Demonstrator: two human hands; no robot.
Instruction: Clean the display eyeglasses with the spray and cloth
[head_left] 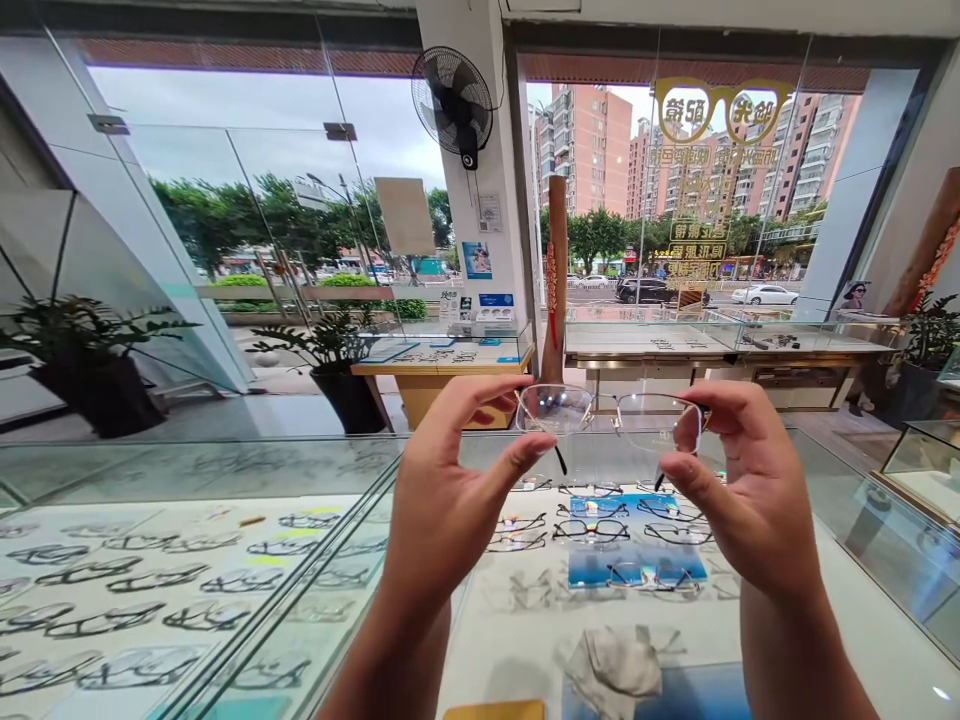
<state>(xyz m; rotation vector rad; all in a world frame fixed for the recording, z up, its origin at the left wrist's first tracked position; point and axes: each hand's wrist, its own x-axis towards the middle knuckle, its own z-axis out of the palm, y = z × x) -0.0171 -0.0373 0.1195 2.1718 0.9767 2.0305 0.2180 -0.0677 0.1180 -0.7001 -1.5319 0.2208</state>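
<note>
Glasses, head view: held up between the two hands, clear of the counter. Lifting done, arms look unfolded; setting down not done. What else is left, cannot tell.

Left hand: thumb and forefinger nearly closed, a light pinch at the outer end of one lens, thumb underneath. Right hand: same narrow pinch at the opposite end, thumb low by the lens. Remaining fingers loosely curled. Bridge free, midway between the fingertips.

Below the fingers: rows of frames, a blue card. Nearer the wearer, between the forearms: crumpled cloth.
</note>
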